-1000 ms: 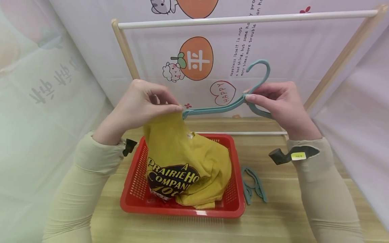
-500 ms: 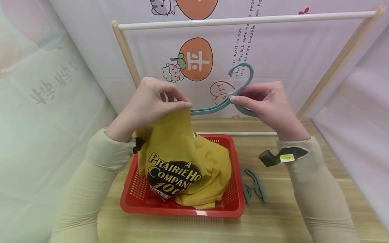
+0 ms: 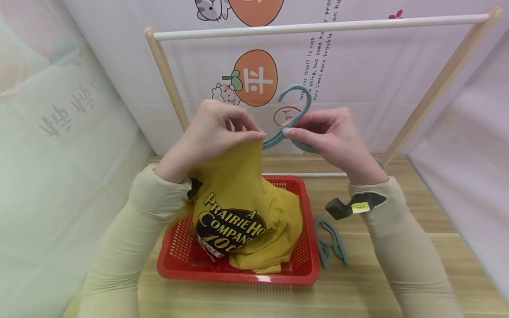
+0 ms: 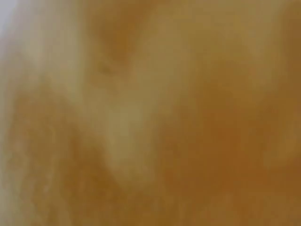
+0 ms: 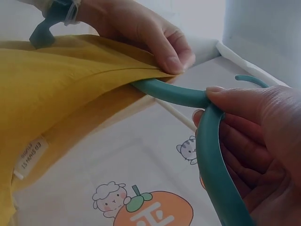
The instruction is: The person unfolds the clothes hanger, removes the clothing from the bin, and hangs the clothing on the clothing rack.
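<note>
A yellow T-shirt [image 3: 230,185] with dark printed lettering hangs from my left hand [image 3: 222,128], whose thumb and fingers pinch it at the neck edge. Its lower part lies in the red basket [image 3: 238,277]. My right hand [image 3: 328,134] pinches a teal clothes hanger [image 3: 305,104] at the base of its hook. One arm of the hanger goes inside the shirt's neck opening, as the right wrist view shows; the other arm [image 5: 218,169] is outside the cloth. Blurred yellow cloth [image 4: 155,113] fills the left wrist view.
A second teal hanger [image 3: 332,243], folded, lies on the wooden table [image 3: 377,282] right of the basket. Behind the basket stands a rack with a white rail [image 3: 238,32] and wooden posts [image 3: 441,84]. Printed white sheets [image 3: 358,66] surround the table.
My right hand has moved left with the hanger, and my left hand has moved right with the shirt's neck. More of the hanger's arm is now inside the shirt.
</note>
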Demonstrator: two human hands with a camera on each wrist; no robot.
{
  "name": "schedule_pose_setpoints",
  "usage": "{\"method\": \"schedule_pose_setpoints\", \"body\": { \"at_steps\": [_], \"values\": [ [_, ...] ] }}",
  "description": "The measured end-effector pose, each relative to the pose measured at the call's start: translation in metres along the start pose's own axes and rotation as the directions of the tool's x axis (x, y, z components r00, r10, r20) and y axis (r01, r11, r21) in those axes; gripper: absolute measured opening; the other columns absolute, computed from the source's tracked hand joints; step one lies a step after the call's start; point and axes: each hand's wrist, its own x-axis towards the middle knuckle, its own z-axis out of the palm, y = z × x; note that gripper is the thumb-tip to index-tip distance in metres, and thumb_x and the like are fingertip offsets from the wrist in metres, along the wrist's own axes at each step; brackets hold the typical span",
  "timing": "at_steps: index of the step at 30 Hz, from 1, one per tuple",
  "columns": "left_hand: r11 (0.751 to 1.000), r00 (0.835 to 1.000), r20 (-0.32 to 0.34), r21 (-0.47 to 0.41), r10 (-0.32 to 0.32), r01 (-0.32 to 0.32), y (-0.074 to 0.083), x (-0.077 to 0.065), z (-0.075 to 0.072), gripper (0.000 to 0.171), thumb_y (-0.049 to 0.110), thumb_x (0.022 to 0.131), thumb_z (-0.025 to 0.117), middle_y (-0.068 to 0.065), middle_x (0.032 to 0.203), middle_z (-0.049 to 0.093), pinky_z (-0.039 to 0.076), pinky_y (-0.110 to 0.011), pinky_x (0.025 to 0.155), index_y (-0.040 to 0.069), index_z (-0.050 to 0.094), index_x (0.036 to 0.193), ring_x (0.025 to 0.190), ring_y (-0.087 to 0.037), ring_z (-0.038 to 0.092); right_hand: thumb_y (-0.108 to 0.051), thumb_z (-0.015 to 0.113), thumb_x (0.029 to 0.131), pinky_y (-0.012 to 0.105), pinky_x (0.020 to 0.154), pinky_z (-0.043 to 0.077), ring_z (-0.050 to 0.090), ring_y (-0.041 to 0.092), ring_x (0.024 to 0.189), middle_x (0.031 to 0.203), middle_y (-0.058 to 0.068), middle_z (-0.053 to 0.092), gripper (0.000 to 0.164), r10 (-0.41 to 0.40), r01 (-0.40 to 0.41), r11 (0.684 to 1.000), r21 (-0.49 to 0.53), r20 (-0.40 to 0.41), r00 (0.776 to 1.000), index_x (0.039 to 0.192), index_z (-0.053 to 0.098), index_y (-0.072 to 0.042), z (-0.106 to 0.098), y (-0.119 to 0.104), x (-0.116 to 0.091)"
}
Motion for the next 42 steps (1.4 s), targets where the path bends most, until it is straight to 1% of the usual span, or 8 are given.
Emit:
{"method": "schedule_pose_setpoints", "body": {
  "at_steps": [7,13,19,23,27,33,38,42],
  "values": [
    [0.999,1.0,-0.007,-0.042,0.021,-0.022,0.001,0.004,0.007,0.009,0.022,0.086,0.085,0.012,0.074,0.071,0.046,-0.025,0.052,0.015,0.081,0.084,0.06,-0.011,0.056,-0.017,0.081,0.09,0.028,0.051,0.044,0.053,0.024,0.063,0.081,0.012,0.072,0.012,-0.044,0.044,0.999,0.025,0.009,0.999,0.1,0.082,-0.01,0.006,0.001,0.003],
    [0.998,1.0,-0.013,-0.056,0.009,-0.01,0.001,0.005,0.014,0.01,0.019,0.085,0.086,0.01,0.08,0.073,0.049,-0.026,0.057,0.012,0.081,0.089,0.064,-0.01,0.059,-0.013,0.08,0.091,0.027,0.052,0.046,0.056,0.023,0.064,0.083,0.011,0.074,0.011,-0.065,0.065,0.997,0.039,-0.002,0.998,0.099,0.081,-0.006,0.005,0.005,0.004],
    [0.999,0.999,-0.036,-0.014,-0.039,0.039,0.004,0.002,0.014,0.018,0.022,0.082,0.089,0.007,0.082,0.071,0.054,-0.026,0.064,0.011,0.077,0.088,0.068,-0.008,0.063,-0.011,0.08,0.09,0.026,0.048,0.047,0.056,0.022,0.06,0.083,0.011,0.074,0.011,-0.076,0.077,0.995,0.059,-0.021,0.997,0.098,0.081,-0.004,0.004,0.007,0.005],
    [0.999,0.999,0.003,0.02,-0.037,0.037,0.005,-0.002,0.01,0.016,0.021,0.084,0.087,0.006,0.087,0.074,0.056,-0.023,0.075,0.011,0.079,0.093,0.079,-0.005,0.066,-0.009,0.081,0.089,0.026,0.056,0.052,0.062,0.022,0.066,0.087,0.01,0.075,0.011,-0.069,0.072,0.995,0.069,-0.048,0.996,0.099,0.081,-0.003,0.002,0.007,0.006],
    [0.996,0.998,0.035,0.066,-0.059,0.056,0.002,-0.005,0.005,0.022,0.021,0.085,0.087,0.005,0.095,0.076,0.055,-0.021,0.083,0.01,0.08,0.102,0.087,-0.003,0.067,-0.009,0.081,0.089,0.027,0.063,0.055,0.066,0.023,0.072,0.091,0.008,0.076,0.013,-0.06,0.064,0.996,0.066,-0.063,0.996,0.101,0.081,-0.004,-0.001,0.006,0.007],
    [0.991,0.993,0.071,0.099,-0.093,0.086,0.001,-0.007,0.001,0.016,0.024,0.087,0.085,0.008,0.09,0.075,0.055,-0.024,0.077,0.013,0.082,0.097,0.083,-0.004,0.066,-0.01,0.081,0.089,0.027,0.062,0.055,0.065,0.023,0.071,0.09,0.009,0.076,0.013,-0.056,0.059,0.997,0.05,-0.061,0.997,0.101,0.081,-0.005,-0.003,0.006,0.006],
    [0.996,0.999,0.044,0.086,-0.03,0.026,-0.003,-0.004,0.004,0.009,0.02,0.089,0.083,0.008,0.086,0.075,0.054,-0.024,0.07,0.012,0.083,0.092,0.077,-0.003,0.065,-0.01,0.081,0.089,0.026,0.06,0.054,0.064,0.023,0.07,0.089,0.009,0.075,0.013,-0.055,0.058,0.997,0.05,-0.058,0.997,0.101,0.081,-0.005,-0.003,0.007,0.006],
    [0.999,1.0,0.017,0.047,-0.01,0.009,-0.005,0.0,0.012,0.008,0.019,0.088,0.083,0.009,0.083,0.075,0.055,-0.025,0.067,0.012,0.082,0.091,0.073,-0.003,0.064,-0.013,0.082,0.088,0.026,0.054,0.051,0.061,0.022,0.065,0.086,0.01,0.075,0.013,-0.035,0.037,0.999,0.029,-0.052,0.998,0.1,0.081,-0.007,0.0,0.006,0.006]
  ]
}}
